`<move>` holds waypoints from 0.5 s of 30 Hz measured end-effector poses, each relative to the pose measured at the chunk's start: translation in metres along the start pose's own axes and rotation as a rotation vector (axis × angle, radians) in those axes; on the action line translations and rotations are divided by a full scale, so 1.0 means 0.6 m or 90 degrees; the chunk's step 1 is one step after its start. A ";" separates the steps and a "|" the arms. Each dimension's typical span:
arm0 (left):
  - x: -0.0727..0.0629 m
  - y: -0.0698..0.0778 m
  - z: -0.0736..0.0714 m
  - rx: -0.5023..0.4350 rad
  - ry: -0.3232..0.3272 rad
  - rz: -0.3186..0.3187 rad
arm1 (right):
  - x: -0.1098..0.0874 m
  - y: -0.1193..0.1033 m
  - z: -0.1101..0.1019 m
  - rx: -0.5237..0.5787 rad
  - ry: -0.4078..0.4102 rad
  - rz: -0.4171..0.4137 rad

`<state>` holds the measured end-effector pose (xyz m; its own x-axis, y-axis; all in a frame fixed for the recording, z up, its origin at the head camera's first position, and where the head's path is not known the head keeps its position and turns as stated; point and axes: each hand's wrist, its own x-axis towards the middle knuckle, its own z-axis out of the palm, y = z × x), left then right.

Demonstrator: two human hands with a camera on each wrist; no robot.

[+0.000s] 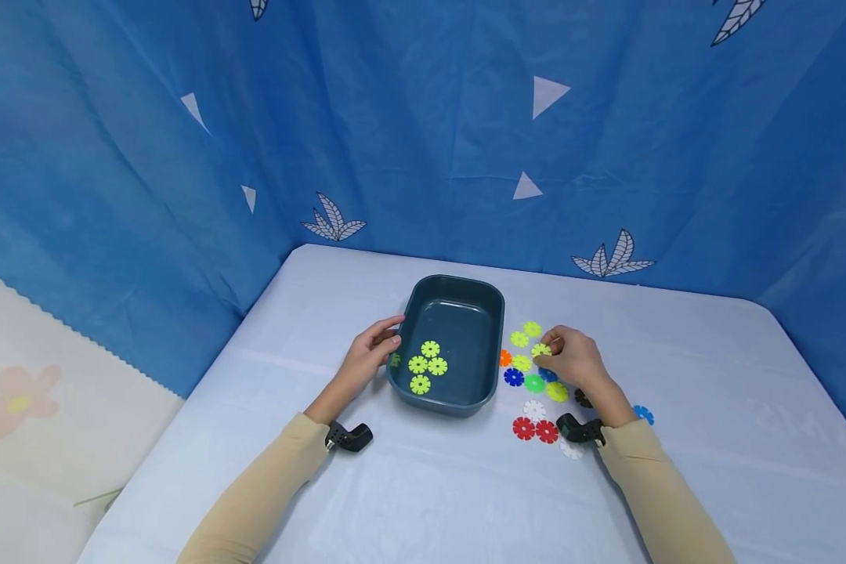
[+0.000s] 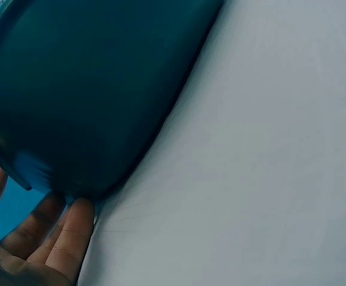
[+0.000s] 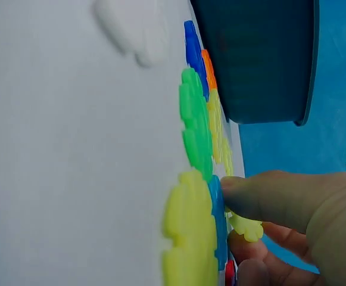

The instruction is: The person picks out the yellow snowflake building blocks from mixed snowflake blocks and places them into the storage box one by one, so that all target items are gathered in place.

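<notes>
My right hand point(image 1: 571, 356) pinches a yellow-green notched plastic disc point(image 1: 540, 350) between thumb and fingers, close above the loose discs. In the right wrist view that disc point(image 3: 246, 227) shows just under the thumb. My left hand point(image 1: 368, 356) is at the left side of a dark blue-grey basin point(image 1: 465, 403), its extended fingers touching the outer wall, as the left wrist view also shows. Several yellow-green discs point(image 1: 420, 384) lie flat on the basin's floor, toward its near left part.
Right of the basin lie more discs: yellow-green ones point(image 1: 532, 329), a green one point(image 1: 534, 383), a dark blue one point(image 1: 514, 377), red ones point(image 1: 524, 428) and a white one point(image 1: 534, 410). A blue disc point(image 1: 644, 414) lies beyond the right forearm. A blue curtain point(image 1: 423, 141) hangs behind the white table point(image 1: 423, 486).
</notes>
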<state>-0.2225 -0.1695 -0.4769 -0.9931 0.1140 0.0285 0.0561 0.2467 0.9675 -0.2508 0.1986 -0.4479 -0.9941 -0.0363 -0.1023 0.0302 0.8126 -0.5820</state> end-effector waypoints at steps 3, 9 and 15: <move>0.001 -0.002 0.001 0.002 0.001 -0.001 | -0.001 0.003 -0.001 0.008 0.002 -0.005; 0.000 -0.003 0.001 -0.003 0.000 -0.002 | -0.002 0.008 -0.009 0.024 -0.002 -0.013; -0.002 0.001 -0.001 -0.005 -0.001 0.004 | -0.005 -0.002 -0.014 0.037 -0.013 -0.022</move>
<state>-0.2216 -0.1703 -0.4763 -0.9926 0.1167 0.0344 0.0616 0.2382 0.9693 -0.2485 0.2028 -0.4399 -0.9923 -0.0762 -0.0978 0.0026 0.7760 -0.6307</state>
